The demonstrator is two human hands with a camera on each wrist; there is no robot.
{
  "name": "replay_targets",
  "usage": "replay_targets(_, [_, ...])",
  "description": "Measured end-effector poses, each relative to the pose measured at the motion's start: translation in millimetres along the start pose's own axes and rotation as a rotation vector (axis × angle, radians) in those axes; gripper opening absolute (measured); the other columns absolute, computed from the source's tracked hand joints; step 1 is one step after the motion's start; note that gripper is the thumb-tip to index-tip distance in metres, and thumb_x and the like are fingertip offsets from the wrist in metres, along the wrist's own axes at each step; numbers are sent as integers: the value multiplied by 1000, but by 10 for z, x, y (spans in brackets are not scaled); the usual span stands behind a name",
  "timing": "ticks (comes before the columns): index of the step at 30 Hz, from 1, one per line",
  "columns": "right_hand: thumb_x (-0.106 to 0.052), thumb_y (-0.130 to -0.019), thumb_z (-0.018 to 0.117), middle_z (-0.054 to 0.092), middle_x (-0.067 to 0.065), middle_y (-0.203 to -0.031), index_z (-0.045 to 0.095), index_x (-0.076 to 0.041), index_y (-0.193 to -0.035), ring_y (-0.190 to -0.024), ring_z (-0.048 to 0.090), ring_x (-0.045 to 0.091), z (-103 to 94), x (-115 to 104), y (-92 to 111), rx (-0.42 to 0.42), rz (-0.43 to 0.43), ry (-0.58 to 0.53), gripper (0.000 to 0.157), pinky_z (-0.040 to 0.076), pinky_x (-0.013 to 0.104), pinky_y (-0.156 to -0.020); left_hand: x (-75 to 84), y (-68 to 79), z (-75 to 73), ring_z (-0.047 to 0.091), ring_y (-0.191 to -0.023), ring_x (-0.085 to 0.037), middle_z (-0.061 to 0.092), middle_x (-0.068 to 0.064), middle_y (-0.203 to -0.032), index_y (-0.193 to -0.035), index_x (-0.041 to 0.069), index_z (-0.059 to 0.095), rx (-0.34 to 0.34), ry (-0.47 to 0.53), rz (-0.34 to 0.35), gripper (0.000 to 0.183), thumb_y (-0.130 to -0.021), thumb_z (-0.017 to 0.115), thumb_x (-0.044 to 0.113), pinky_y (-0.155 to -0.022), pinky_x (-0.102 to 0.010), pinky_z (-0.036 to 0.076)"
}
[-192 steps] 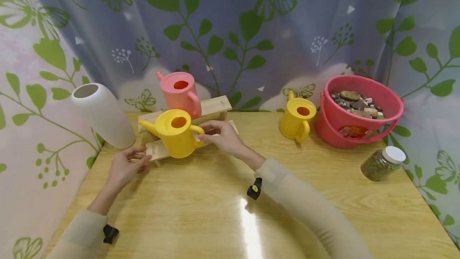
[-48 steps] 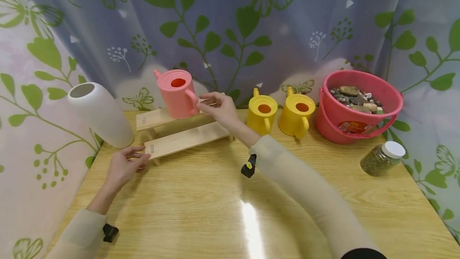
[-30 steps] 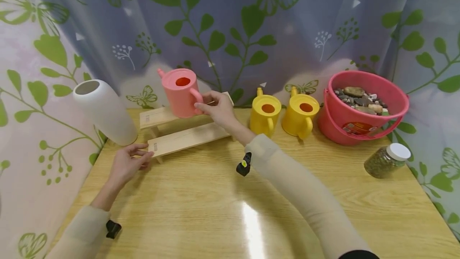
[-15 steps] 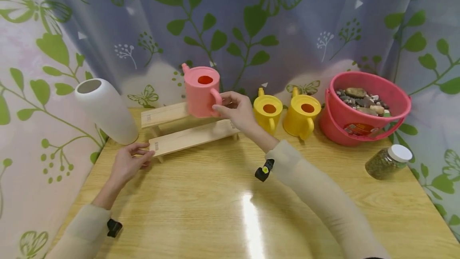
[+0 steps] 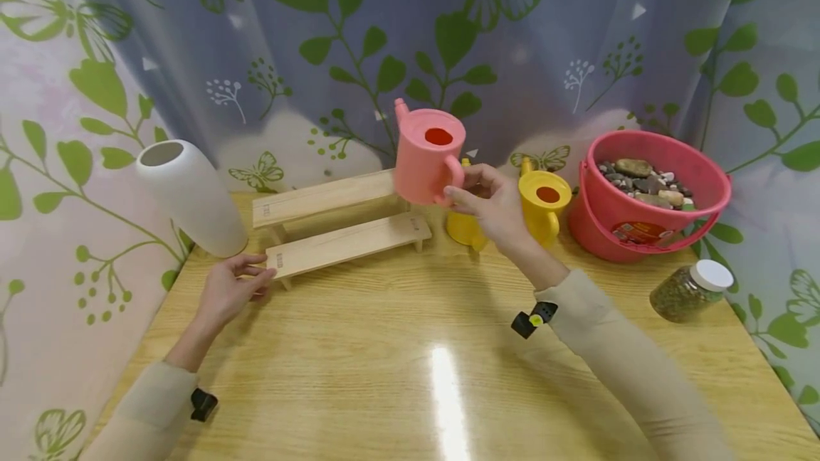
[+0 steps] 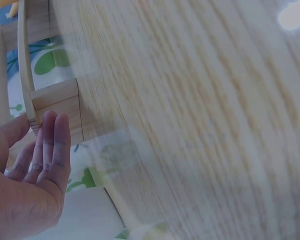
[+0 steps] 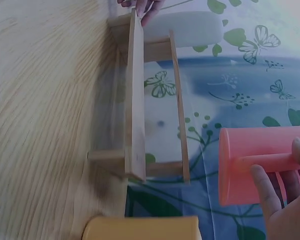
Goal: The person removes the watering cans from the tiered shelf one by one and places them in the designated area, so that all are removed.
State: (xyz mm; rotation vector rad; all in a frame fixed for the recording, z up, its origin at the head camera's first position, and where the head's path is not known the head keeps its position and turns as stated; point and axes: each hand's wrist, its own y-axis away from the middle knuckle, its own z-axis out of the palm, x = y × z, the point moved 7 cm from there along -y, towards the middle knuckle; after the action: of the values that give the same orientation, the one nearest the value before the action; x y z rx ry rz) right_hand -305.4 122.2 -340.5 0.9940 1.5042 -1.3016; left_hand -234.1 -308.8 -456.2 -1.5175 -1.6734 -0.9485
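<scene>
My right hand [image 5: 502, 208] grips the pink watering can [image 5: 416, 162] by its handle. The can is in the air past the right end of a two-step wooden stand [image 5: 346, 246], spout pointing back. At the stand's left end, my left hand [image 5: 227, 290] pinches the lower board; the left wrist view shows the thumb [image 6: 17, 129] on one face and fingers on the other. Both steps of the stand are bare. Behind my right hand is a yellow watering can [image 5: 461, 228], partly hidden; another yellow watering can [image 5: 544, 191] stands just right of it.
A white vase [image 5: 192, 198] stands at the left behind my left hand. To the right are a pink bucket [image 5: 596, 226] of stones and a lidded jar [image 5: 679, 295] lying tilted. A patterned curtain [image 5: 384, 34] hangs along the table's back edge.
Earlier my right hand held a yellow watering can at the lower step; that can now stands beside the other yellow one. The pink can has been lifted off the upper step and carried right.
</scene>
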Motion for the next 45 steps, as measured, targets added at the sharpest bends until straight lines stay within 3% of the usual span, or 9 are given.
replay_targets(10, [-8, -96, 78, 75, -5, -100, 71, 0, -117, -88, 75, 10, -581, -74, 383, 64, -10, -18, 24, 68, 26, -79, -24, -4, 1, 78, -77, -8, 69, -36, -126, -144, -9, 57, 0, 10, -9, 51, -103, 71, 19, -72, -30, 69])
replay_targets(20, [-5, -94, 79, 77, -5, -97, 71, 3, -112, -79, 76, 10, -951, -48, 866, 151, 11, 13, 22, 68, 22, -74, -36, -7, 2, 78, -78, -8, 69, -35, -125, -143, -9, 58, 5, 10, -3, 51, -103, 71, 19, -72, -30, 69])
replay_targets(32, [1, -94, 77, 76, -6, -90, 64, 15, -108, -84, 74, 6, -1054, 138, 1356, 189, 36, 92, 24, 67, 21, -76, -21, -12, 4, 79, -78, -9, 68, -36, -126, -144, -9, 57, -4, 2, 6, 50, -103, 70, 18, -73, -31, 70])
replay_targets(42, [-1, -91, 81, 76, -13, -87, 69, 10, -105, -85, 72, 3, -1060, 341, 1608, 216, 135, 212, 22, 66, 19, -73, -7, -14, -5, 79, -78, -10, 68, -36, -126, -144, -9, 57, -3, -4, 6, 50, -104, 70, 17, -73, -31, 70])
replay_targets(45, [-1, -91, 81, 77, -12, -86, 68, 10, -105, -83, 72, 4, -1068, 425, 1656, 209, 172, 201, 22, 66, 20, -72, -12, -6, -1, 79, -78, -11, 69, -35, -125, -143, -9, 57, -4, -9, -1, 50, -104, 70, 18, -73, -32, 70])
